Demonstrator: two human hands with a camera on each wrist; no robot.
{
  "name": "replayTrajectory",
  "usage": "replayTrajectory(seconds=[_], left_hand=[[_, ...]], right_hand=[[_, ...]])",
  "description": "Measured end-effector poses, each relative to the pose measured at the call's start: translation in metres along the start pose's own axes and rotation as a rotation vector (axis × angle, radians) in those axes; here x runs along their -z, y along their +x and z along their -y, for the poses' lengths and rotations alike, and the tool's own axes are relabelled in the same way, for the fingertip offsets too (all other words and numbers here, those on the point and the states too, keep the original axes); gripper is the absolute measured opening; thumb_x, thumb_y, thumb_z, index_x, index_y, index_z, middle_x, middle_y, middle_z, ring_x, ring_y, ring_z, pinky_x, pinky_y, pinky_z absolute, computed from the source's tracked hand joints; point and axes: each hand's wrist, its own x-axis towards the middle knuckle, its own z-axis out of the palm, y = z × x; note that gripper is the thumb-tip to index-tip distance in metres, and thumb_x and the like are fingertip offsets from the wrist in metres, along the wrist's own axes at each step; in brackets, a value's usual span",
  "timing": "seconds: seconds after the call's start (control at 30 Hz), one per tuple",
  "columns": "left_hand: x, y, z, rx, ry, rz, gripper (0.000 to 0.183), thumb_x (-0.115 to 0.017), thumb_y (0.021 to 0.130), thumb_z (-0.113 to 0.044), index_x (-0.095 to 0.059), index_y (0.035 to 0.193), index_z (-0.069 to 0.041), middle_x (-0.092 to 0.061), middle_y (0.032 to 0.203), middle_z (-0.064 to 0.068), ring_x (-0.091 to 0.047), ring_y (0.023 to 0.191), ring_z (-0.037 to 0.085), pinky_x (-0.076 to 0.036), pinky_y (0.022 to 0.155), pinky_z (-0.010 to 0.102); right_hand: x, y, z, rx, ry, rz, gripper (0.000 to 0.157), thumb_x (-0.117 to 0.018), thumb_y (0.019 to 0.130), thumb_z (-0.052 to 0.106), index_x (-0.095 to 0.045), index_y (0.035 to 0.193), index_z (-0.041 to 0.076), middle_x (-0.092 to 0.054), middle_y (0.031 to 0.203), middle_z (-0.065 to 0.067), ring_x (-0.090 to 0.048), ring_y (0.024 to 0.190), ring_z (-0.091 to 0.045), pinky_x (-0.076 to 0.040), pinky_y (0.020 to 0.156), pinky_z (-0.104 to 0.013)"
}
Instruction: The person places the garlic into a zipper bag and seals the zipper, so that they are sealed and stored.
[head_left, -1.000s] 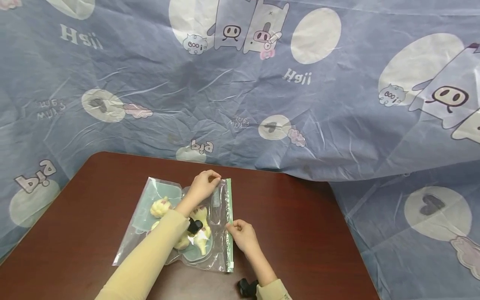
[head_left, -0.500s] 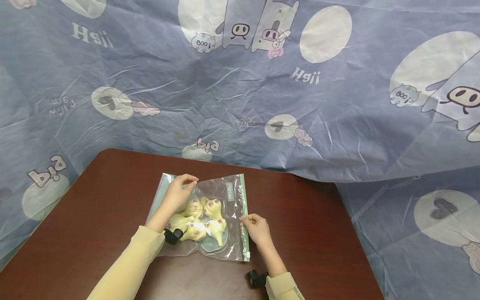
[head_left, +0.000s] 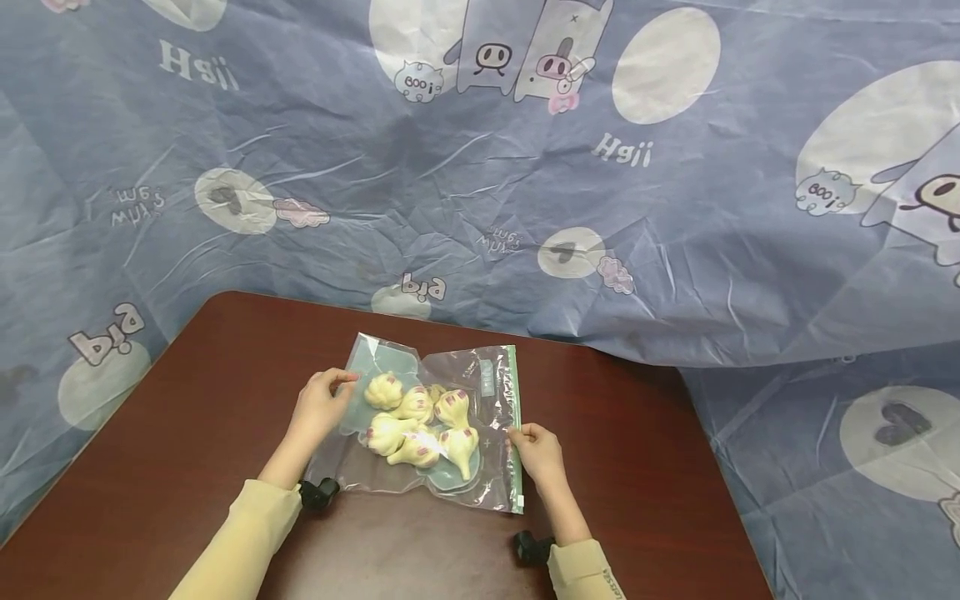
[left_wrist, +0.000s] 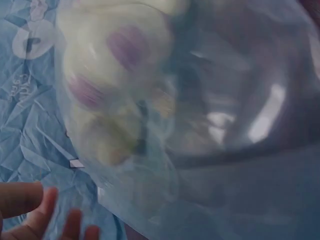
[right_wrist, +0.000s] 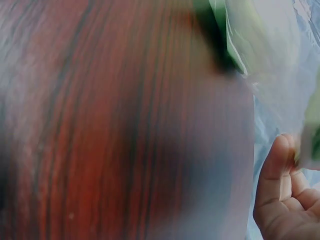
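Observation:
A clear zip bag [head_left: 352,471] with several pale garlic bulbs [head_left: 384,390] inside lies in front of me in the head view, its green zip edge [head_left: 514,383] on the right. My right hand [head_left: 538,450] pinches that edge between thumb and fingers; the right wrist view has the same hand [right_wrist: 287,200] at the green strip. At the bag's left edge is my left hand [head_left: 318,408], holding nothing. In the left wrist view its fingers [left_wrist: 30,197] are spread beside the bag [left_wrist: 240,195], apart from it. Purple patches mark the garlic [left_wrist: 115,55].
A dark red-brown table [head_left: 615,467] spreads under the bag. Behind it hangs a blue cartoon-print cloth [head_left: 450,183] that reaches down past the table's back and right edges. A black wrist camera [head_left: 318,493] is strapped to my left wrist, another [head_left: 532,547] to my right.
My left hand has moved left and down across the bag to its left edge, uncovering the garlic. The right hand still pinches the zip edge; view and bag have shifted to the right.

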Motion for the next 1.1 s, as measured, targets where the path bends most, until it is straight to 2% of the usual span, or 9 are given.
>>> replayTrajectory(seconds=[0.13,0.27,0.4,0.6,0.87,1.1], left_hand=[[0.0,-0.005,0.009,0.077,0.029,-0.003,0.042,-0.055,0.099,-0.016,-0.049,0.133,0.007,-0.048,0.13,0.033,-0.045,0.119,0.048,-0.042,0.096,0.059],[-0.001,-0.009,0.018,0.13,0.08,0.05,0.043,-0.056,0.098,-0.014,-0.047,0.131,0.01,-0.055,0.124,0.033,-0.053,0.111,0.048,-0.049,0.089,0.056],[-0.002,-0.01,0.027,0.127,0.104,0.059,0.032,-0.058,0.094,-0.011,-0.056,0.118,0.01,-0.067,0.108,0.029,-0.065,0.095,0.041,-0.054,0.079,0.049],[-0.002,-0.013,0.034,0.121,0.102,0.04,0.021,-0.063,0.09,-0.008,-0.063,0.104,0.008,-0.072,0.094,0.023,-0.068,0.081,0.031,-0.055,0.07,0.044],[-0.005,-0.017,0.033,0.105,0.091,0.025,0.018,-0.064,0.088,-0.007,-0.063,0.1,0.007,-0.073,0.092,0.021,-0.069,0.08,0.03,-0.054,0.068,0.04],[-0.008,-0.02,0.032,0.093,0.081,0.016,0.019,-0.063,0.089,-0.007,-0.063,0.103,0.006,-0.072,0.091,0.021,-0.068,0.078,0.028,-0.052,0.064,0.036]], right_hand=[[0.001,0.001,-0.004,0.004,-0.043,-0.031,0.022,-0.065,0.094,0.025,-0.069,0.085,0.005,-0.072,0.071,-0.001,-0.057,0.063,-0.01,-0.042,0.059,-0.025],[0.001,0.003,-0.007,0.014,-0.09,-0.061,0.025,-0.061,0.096,0.026,-0.07,0.086,0.005,-0.073,0.075,-0.003,-0.057,0.064,-0.011,-0.044,0.058,-0.025],[0.002,0.005,-0.009,0.027,-0.135,-0.08,0.029,-0.059,0.098,0.028,-0.071,0.085,0.005,-0.072,0.074,-0.005,-0.059,0.064,-0.014,-0.045,0.057,-0.027],[0.005,0.007,-0.012,0.016,-0.174,-0.079,0.032,-0.059,0.098,0.031,-0.07,0.081,0.006,-0.069,0.074,-0.006,-0.057,0.066,-0.017,-0.042,0.055,-0.027],[0.008,0.006,-0.013,0.004,-0.201,-0.083,0.033,-0.06,0.097,0.031,-0.071,0.08,0.006,-0.071,0.08,-0.009,-0.059,0.073,-0.021,-0.043,0.057,-0.028],[0.011,0.005,-0.015,-0.002,-0.208,-0.076,0.033,-0.059,0.098,0.032,-0.072,0.083,0.005,-0.072,0.08,-0.009,-0.06,0.074,-0.021,-0.044,0.058,-0.029]])
